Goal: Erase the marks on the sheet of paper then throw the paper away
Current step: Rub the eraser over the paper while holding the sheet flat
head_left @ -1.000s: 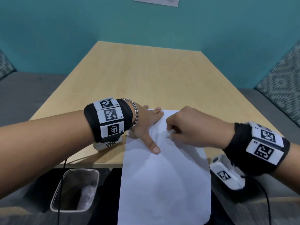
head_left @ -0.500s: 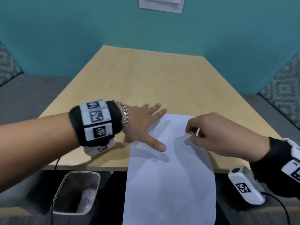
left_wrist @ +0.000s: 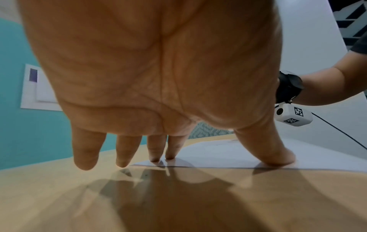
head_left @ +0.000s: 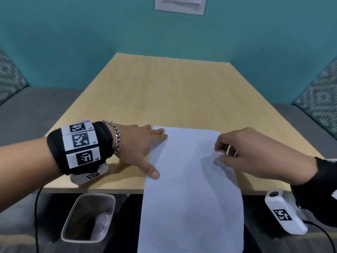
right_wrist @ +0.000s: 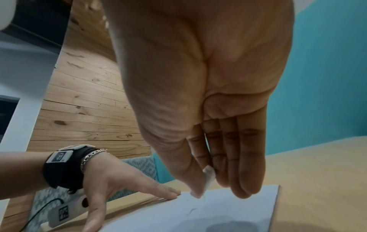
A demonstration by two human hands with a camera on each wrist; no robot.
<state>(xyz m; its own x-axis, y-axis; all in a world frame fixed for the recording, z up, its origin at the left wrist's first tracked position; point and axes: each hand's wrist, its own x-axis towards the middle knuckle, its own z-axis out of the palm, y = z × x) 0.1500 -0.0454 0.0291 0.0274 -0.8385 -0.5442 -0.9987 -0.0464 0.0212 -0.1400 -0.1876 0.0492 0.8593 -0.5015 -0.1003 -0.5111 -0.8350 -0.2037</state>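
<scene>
Right hand [head_left: 255, 154], small white eraser [right_wrist: 208, 175] pinched in fingers, lifted off white paper sheet [head_left: 191, 189] toward tabletop right edge; faint marks [head_left: 197, 152] remain. Left hand [head_left: 138, 145], fingers flat, moved to sheet's left edge, pinning it. Erasing unfinished.

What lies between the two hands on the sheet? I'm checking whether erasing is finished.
In the head view, bare white paper sheet with faint pen marks lies between left hand and right hand.

The worktop [head_left: 164, 92] is pale wood-look laminate, smooth with a soft sheen; the paper [head_left: 191, 189] on it is matt white and uncreased. The bracelet [head_left: 116, 137] is shiny metal chain, the bin [head_left: 87, 220] dull grey, the wall planks [right_wrist: 89, 94] knotty wood
</scene>
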